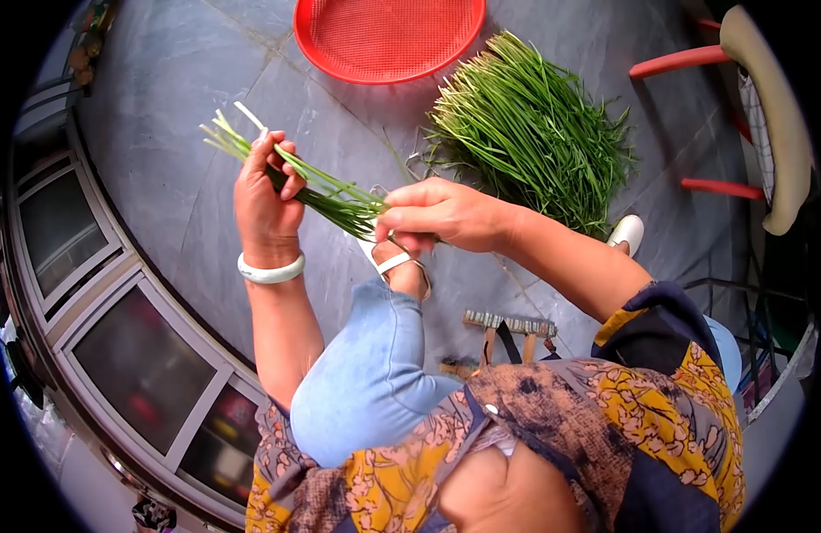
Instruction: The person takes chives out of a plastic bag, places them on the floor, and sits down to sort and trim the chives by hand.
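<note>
A small bunch of green stalks is held up over the grey floor, its pale ends pointing to the upper left. My left hand, with a pale bangle on the wrist, is wrapped round the bunch near those pale ends. At the leafy end, my right hand has its thumb and fingers pressed together on the green tips. To the upper right, a large pile of the same green stalks lies on the floor.
A red mesh basket sits at the top. A chair with red legs stands at the right. Cabinets with glass panels line the left. A small striped stool is near my legs.
</note>
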### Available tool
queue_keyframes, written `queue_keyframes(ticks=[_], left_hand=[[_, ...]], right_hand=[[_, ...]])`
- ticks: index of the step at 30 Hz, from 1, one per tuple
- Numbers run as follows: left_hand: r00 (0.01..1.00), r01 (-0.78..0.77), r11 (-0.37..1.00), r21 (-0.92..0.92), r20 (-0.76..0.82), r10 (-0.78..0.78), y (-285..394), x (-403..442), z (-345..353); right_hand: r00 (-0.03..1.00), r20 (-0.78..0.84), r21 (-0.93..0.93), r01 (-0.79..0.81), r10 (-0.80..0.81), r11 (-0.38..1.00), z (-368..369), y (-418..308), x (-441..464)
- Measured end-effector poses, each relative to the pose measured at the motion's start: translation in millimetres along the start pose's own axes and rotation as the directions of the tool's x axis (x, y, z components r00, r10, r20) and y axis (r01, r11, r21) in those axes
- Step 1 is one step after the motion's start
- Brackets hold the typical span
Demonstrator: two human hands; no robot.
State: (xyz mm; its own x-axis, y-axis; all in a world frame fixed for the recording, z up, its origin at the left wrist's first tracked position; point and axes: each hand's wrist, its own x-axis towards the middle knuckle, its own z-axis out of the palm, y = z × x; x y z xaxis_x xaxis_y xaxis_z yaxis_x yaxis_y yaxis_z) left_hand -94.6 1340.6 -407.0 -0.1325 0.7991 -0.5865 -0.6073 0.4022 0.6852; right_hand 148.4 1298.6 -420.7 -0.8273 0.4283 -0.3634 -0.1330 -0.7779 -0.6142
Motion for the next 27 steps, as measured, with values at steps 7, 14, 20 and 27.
queue_keyframes(ticks=[7, 14, 20, 27], left_hand=[[0.952, -0.255, 0.964, 0.08, -0.152, 0.265, 20, 5, -22], [0.927, -0.29, 0.952, 0.102, -0.217, 0.306, 24, 5, -23], [0.911, -0.331, 0.937, 0.116, -0.218, 0.349, 27, 2, -18], [0.904, -0.359, 0.915, 0.185, -0.177, 0.39, 24, -6, 0]], right_hand=[[0.983, -0.106, 0.343, -0.103, 0.147, 0.934, -46, 50, -24], [0.964, -0.169, 0.236, -0.165, 0.207, 0.958, -56, 61, -29], [0.954, -0.25, -0.079, -0.189, 0.164, 0.979, -60, 59, -27], [0.909, -0.397, -0.45, -0.316, 0.129, 0.835, -63, 65, -19]])
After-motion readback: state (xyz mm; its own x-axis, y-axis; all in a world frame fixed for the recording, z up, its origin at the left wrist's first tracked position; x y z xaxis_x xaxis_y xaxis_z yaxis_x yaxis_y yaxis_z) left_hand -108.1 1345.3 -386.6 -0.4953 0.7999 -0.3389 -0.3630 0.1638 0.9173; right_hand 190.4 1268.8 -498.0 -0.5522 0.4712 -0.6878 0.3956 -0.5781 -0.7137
